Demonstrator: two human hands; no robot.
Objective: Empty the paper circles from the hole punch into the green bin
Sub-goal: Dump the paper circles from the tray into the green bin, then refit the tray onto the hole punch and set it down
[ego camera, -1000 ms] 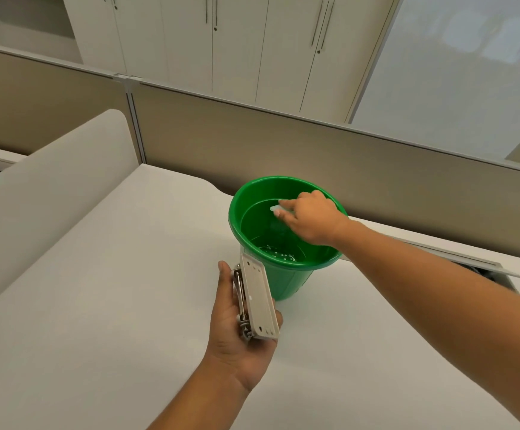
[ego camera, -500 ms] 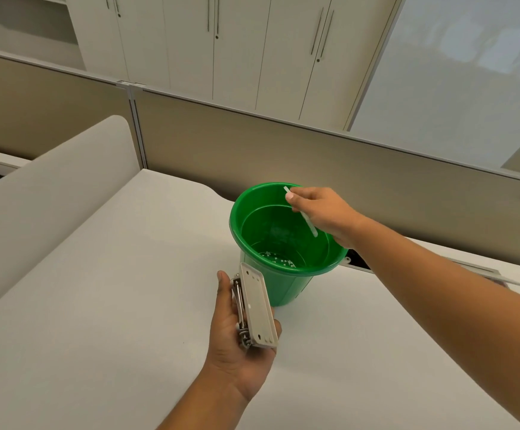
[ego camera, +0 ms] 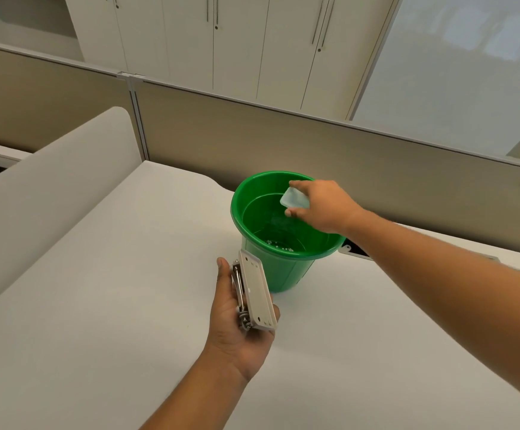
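Note:
The green bin stands upright on the white desk, with small white paper circles lying on its bottom. My right hand hovers over the bin's mouth, pinching a translucent pale tray cover whose flat face is turned toward me. My left hand holds the hole punch just in front of the bin, its beige underside facing up and its metal mechanism against my palm.
A beige partition runs behind the desk, and a curved white divider rises on the left. A cable slot lies in the desk behind my right forearm. White cupboards stand beyond the partition.
My right hand has turned the translucent cover over the bin, from edge-on to its flat face showing, and drifted slightly right. My left hand has kept the hole punch still.

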